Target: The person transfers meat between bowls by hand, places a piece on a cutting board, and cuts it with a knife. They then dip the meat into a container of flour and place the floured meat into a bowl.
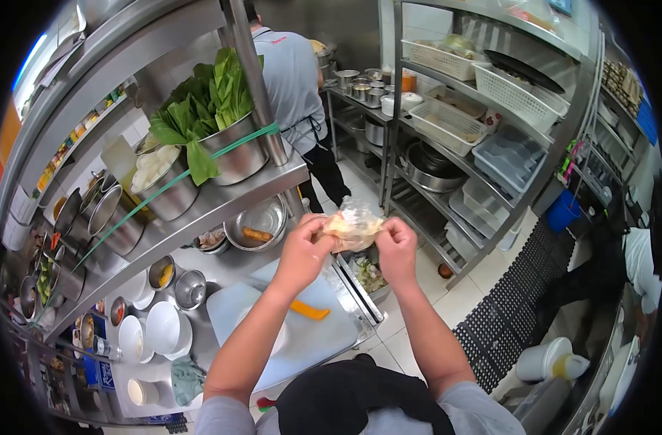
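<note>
A clear plastic bag [356,223] with pale yellowish food inside is stretched between my two hands. My left hand [306,250] pinches its left side, and my right hand [398,250] pinches the right side. What exactly the food is, I cannot make out. Just below the bag, an open drawer or bin holds chopped greens and pale scraps [369,272]. Under my left forearm lies a pale cutting board [233,308], with an orange-handled tool [309,310] on it; its other end is hidden by my arm. A white bowl there is partly covered too.
A steel bowl with a brown roll [257,234] stands behind the board. White bowls [168,328] and a green cloth [187,380] sit at left. Leafy greens [208,109] fill a pot on the shelf above. A co-worker [287,80] stands ahead; shelving [483,181] rises at right.
</note>
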### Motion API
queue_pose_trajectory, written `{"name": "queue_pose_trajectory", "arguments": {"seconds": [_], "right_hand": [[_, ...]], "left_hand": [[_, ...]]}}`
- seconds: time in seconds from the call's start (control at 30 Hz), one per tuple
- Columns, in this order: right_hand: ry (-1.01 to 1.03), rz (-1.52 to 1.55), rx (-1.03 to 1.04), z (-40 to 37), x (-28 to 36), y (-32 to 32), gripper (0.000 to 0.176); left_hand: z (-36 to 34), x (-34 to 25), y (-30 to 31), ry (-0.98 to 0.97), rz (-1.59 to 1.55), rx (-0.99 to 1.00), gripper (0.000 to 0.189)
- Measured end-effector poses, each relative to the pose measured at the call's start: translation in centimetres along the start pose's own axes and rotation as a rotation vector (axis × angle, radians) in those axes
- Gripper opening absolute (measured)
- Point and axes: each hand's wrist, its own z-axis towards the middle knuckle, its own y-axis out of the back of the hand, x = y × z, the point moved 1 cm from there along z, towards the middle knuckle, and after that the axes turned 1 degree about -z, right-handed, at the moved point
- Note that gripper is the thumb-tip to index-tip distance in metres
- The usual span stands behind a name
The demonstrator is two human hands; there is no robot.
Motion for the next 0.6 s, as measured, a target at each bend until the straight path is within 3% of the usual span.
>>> {"name": "queue_pose_trajectory", "arguments": {"seconds": [0.07, 0.2, 0.3, 0.33, 0.4, 0.47, 0.53, 0.6], "right_hand": [[0.025, 0.049, -0.045, 1.9, -1.7, 1.7, 0.018], [-0.146, 0.263, -0.117, 5.3, -3.3, 3.5, 0.019], [-0.075, -0.045, -0.08, 9.5, -7.8, 5.2, 0.013], [-0.071, -0.212, -0.044, 10.9, -9.4, 5.8, 0.009], [0.103, -0.455, -0.028, 12.7, -13.7, 6.8, 0.012], [0.13, -0.587, 0.028, 10.9, -10.9, 5.3, 0.024], [0.061, -0.567, 0.082, 7.8, -8.1, 3.4, 0.029], [0.083, -0.488, 0.129, 4.1, -7.2, 2.0, 0.02]], "left_hand": [[0.6, 1.9, -0.6, 0.145, -0.533, -0.005, 0.028], [0.0, 1.5, 0.6, 0.203, -0.762, -0.112, 0.034], [-1.9, 1.8, 2.1, 0.254, -0.972, -0.004, 0.042], [-2.8, 1.8, 2.7, 0.265, -0.971, -0.055, 0.042], [-5.0, 2.1, 4.0, 0.311, -1.125, -0.039, 0.041], [-7.6, 2.6, 5.6, 0.344, -1.112, -0.16, 0.04], [-9.9, 3.0, 7.6, 0.463, -0.866, -0.263, 0.038], [-12.3, 3.7, 9.9, 0.489, -0.389, -0.258, 0.032]]}}
